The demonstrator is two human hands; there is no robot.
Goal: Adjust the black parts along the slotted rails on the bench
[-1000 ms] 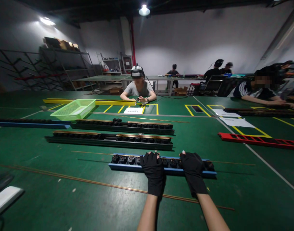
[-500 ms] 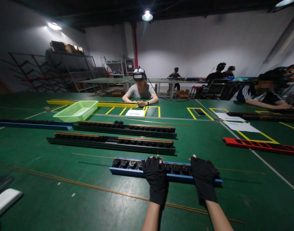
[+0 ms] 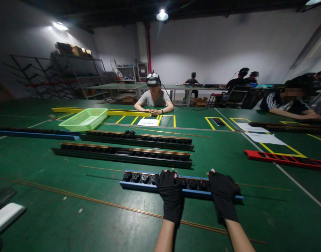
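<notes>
A short blue rail [image 3: 144, 188] lies across the green table in front of me, with a row of black blocks [image 3: 135, 177] seated in it. Along its top runs a thin brass rod [image 3: 102, 169], whose ends stick out past both ends of the rail. My left hand [image 3: 169, 189], in a black fingerless glove, is closed over the rail's middle. Gloved the same way, my right hand [image 3: 223, 190] closes over it near the right end. Fingertips of both hands rest around the far edge by the rod; the undersides of the fingers are hidden.
Loose brass rods [image 3: 118, 206] lie on the near side. Beyond the blue rail are two dark rails [image 3: 123, 159] with brass rods on top, a green basket [image 3: 84, 119] and a yellow rail [image 3: 123, 113]. A red rail [image 3: 281, 159] is at right. A co-worker [image 3: 155, 96] sits opposite.
Both hands stay in place on the blue rail, with no visible movement of the rod. Only the camera view has shifted slightly.
</notes>
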